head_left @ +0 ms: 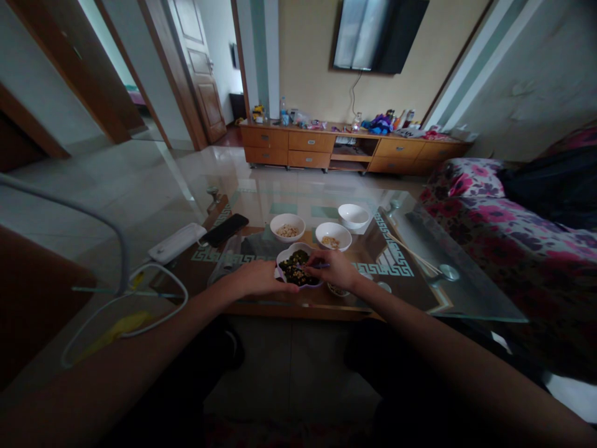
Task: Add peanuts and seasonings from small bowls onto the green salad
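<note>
A scalloped, pale purple-white bowl (280,256) sits near the front edge of the glass table, filled with a dark green food dotted with light bits. Against the bowl's left side my left hand (265,278) is curled, thumb along the near rim. My right hand (334,267) pinches a thin utensil with a purple handle (321,266), probably a spoon; its lower end is in the food. Partly hidden below my right wrist is a small dish (338,290) of seed-like bits. Just behind stand white bowls: one (275,231) with pale pieces, another (347,242) with yellowish pieces.
A third white bowl (353,217) stands farther back. To the left lie a black phone (226,229), a white power strip (177,242) and a looping white cable (186,292). Chopsticks (415,255) rest at the right. A flowered sofa (527,230) flanks the glass table (485,305).
</note>
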A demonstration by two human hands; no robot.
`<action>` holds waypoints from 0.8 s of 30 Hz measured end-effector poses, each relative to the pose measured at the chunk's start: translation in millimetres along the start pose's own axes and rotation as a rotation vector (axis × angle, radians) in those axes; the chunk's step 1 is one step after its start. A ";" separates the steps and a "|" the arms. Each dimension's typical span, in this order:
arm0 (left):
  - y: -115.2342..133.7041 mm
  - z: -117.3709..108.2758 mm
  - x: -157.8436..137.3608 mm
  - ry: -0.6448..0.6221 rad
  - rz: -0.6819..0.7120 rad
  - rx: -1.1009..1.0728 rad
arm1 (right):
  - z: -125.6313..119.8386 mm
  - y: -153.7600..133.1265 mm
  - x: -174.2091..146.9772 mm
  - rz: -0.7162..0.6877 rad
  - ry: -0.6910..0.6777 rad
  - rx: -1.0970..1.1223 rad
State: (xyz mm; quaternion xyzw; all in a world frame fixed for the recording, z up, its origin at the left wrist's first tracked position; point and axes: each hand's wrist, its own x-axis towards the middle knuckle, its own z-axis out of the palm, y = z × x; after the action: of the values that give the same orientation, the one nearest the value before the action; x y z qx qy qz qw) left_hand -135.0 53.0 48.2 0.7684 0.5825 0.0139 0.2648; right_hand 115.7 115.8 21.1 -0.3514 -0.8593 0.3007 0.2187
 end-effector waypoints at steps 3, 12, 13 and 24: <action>0.7 -0.8 0.0 -0.053 -0.026 0.026 | 0.6 -2.3 1.4 0.021 0.016 -0.003; -0.1 -0.3 1.8 -0.061 -0.020 0.059 | -0.4 -6.3 4.3 0.057 0.011 -0.042; -1.0 0.2 1.9 -0.058 -0.006 0.052 | -0.5 -6.3 4.4 0.053 0.011 -0.043; -3.9 3.5 2.9 -0.027 0.036 0.013 | -1.1 -5.9 4.0 0.053 0.012 -0.033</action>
State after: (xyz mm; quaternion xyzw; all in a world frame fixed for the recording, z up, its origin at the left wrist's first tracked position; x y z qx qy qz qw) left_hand -136.4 55.0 42.7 0.7807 0.5649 0.0045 0.2673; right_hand 110.9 115.8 26.6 -0.3791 -0.8532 0.2902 0.2099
